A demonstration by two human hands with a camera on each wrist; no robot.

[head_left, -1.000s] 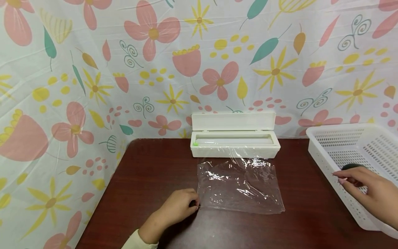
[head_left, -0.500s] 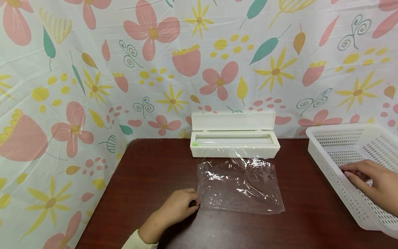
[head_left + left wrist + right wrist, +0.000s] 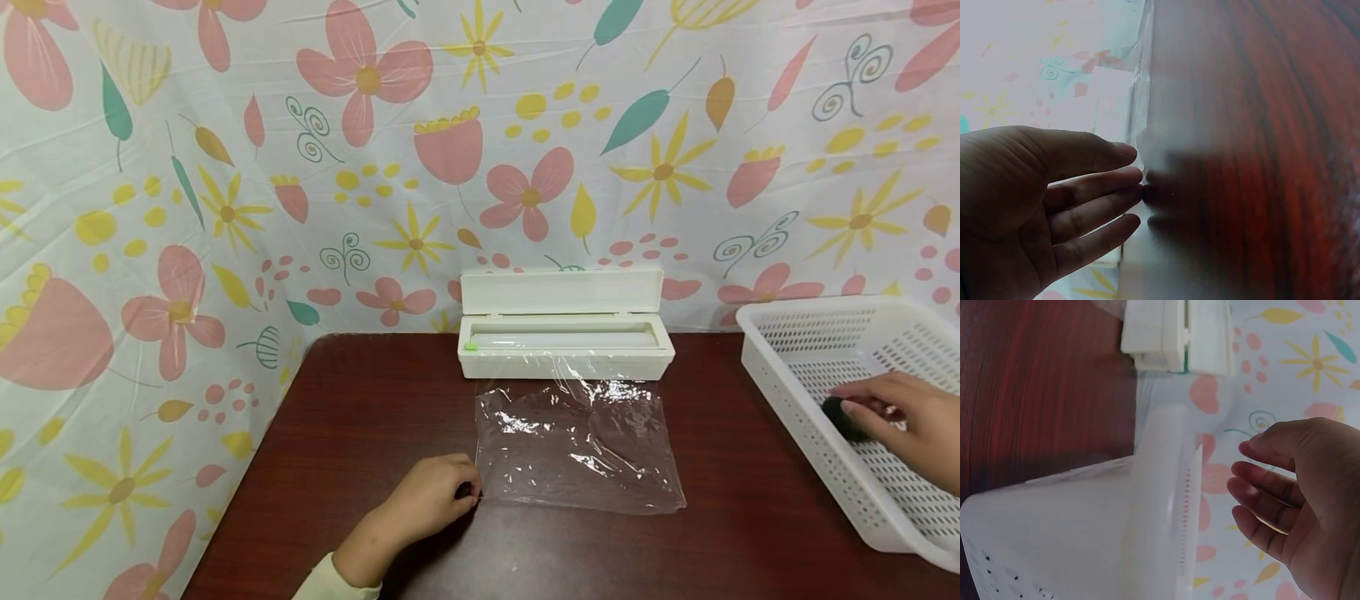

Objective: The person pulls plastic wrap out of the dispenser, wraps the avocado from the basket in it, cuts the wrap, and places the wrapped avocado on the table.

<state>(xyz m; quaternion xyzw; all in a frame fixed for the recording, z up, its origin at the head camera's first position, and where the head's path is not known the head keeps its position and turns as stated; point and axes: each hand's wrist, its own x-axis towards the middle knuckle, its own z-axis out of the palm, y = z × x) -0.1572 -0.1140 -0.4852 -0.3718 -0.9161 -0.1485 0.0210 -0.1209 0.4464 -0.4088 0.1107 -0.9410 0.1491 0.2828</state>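
Observation:
Clear plastic wrap (image 3: 577, 454) lies pulled out over the table from a white wrap dispenser (image 3: 566, 367), whose lid is raised. At the wrap's near left corner my left hand (image 3: 431, 500) pinches the edge between thumb and forefinger. In the left wrist view the left hand (image 3: 1079, 194) has its fingertips at the wrap's edge, close to the tabletop. My right hand (image 3: 911, 425) is over the white basket (image 3: 817, 462), its fingers in front of a dark rounded thing (image 3: 842, 423) inside. Between the fingers of the right hand (image 3: 1297, 494) nothing shows in the right wrist view.
A dark red-brown wooden table (image 3: 360, 417) bears everything. Flower-patterned cloth (image 3: 525, 125) hangs behind it and along the left side. On the dispenser's front left rim sits a small green cutter (image 3: 471, 347).
My right hand has moved a little right and farther over the basket. The dark thing, hidden half a second ago, shows again beside its fingertips. My left hand and the wrap have stayed put.

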